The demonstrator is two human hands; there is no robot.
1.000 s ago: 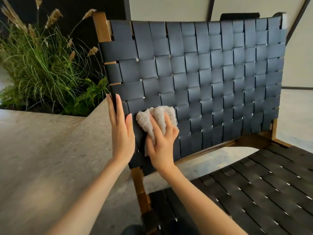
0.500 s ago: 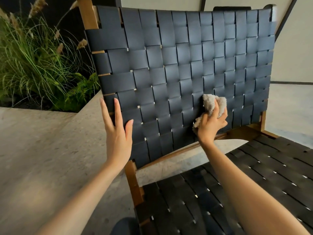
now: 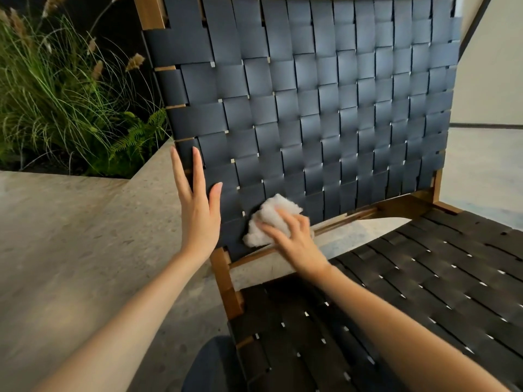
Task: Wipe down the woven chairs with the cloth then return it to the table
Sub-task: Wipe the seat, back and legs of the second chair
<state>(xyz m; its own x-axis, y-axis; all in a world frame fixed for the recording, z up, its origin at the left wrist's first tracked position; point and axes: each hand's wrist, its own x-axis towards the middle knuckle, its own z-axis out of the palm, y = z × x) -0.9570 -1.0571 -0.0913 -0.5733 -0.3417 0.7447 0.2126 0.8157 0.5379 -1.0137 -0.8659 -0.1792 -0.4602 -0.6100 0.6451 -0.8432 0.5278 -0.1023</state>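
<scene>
**A:** Beyond the woven seat (image 3: 396, 306), where was the cloth (image 3: 268, 219)?

**B:** Bunched under my right hand (image 3: 294, 244), fingers spread and curved over it, thumb hidden. I was pressing it onto the lowest straps of the backrest (image 3: 325, 108), near the left corner.

**A:** And the left hand (image 3: 198, 219)?

**B:** Flat on the backrest's left edge, fingers straight and a little apart — bracing the frame against my push, I judged. Grasses (image 3: 56, 94) stood behind — I saw no table.
</scene>
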